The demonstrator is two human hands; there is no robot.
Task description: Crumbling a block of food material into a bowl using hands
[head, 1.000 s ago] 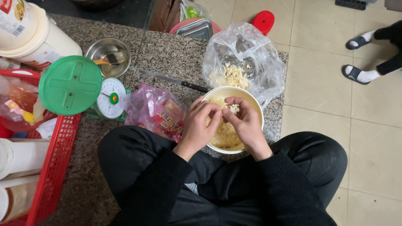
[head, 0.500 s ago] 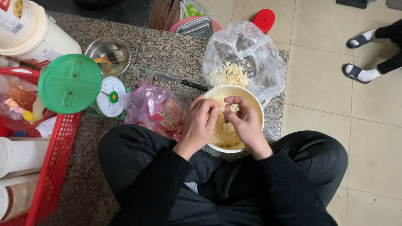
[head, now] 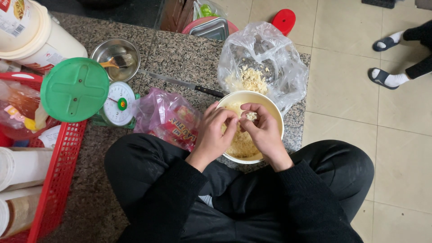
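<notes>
Hovering over the cream bowl (head: 250, 100) at the centre of the frame, the left hand (head: 215, 132) and right hand (head: 263, 130) meet, the right grip pinched shut on a small pale clove-like piece (head: 251, 116), the left grip curled close against it, though whether it holds anything cannot be told. Pale bits already cover much of the bowl's bottom, while more wait in the clear plastic bag (head: 265, 54) just above on the granite surface (head: 180, 54), so the work seems partway through. A knife (head: 182, 83) lies left of the bag.

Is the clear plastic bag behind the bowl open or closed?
Open. The clear plastic bag has its mouth spread wide, so the pale crumbly pieces inside show directly. It stands just behind the cream bowl on the stone slab.
</notes>
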